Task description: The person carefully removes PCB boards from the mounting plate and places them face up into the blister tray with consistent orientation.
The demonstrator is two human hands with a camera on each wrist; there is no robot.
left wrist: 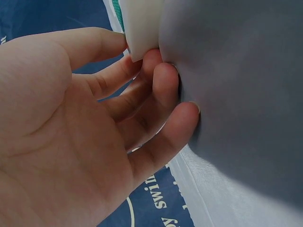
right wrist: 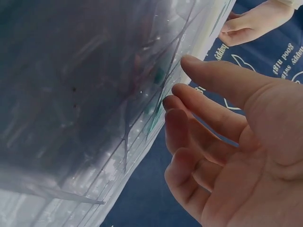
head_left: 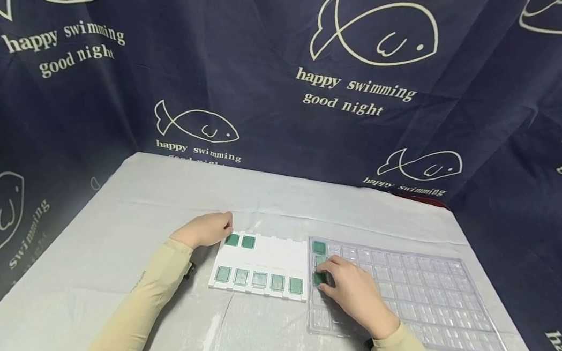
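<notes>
A white holder [head_left: 271, 256] lies on the table with green circuit boards on it: two in the back row at left, several along the front row. My left hand [head_left: 212, 229] pinches the holder's back left corner between thumb and fingers, as the left wrist view shows on the white edge [left wrist: 144, 28]. Right of the holder is a clear plastic compartment tray [head_left: 428, 292]. Over its left column is my right hand [head_left: 358, 293], thumb and fingertips apart around a green circuit board [head_left: 320, 278]. In the right wrist view nothing shows between these fingertips [right wrist: 189, 61].
Another green board [head_left: 319, 247] sits in the tray's back left compartment, and one more [head_left: 321, 261] lies in front of it, partly hidden by fingers. The pale table cloth [head_left: 164, 190] extends around both carriers. A dark blue curtain [head_left: 267, 89] with fish drawings hangs behind.
</notes>
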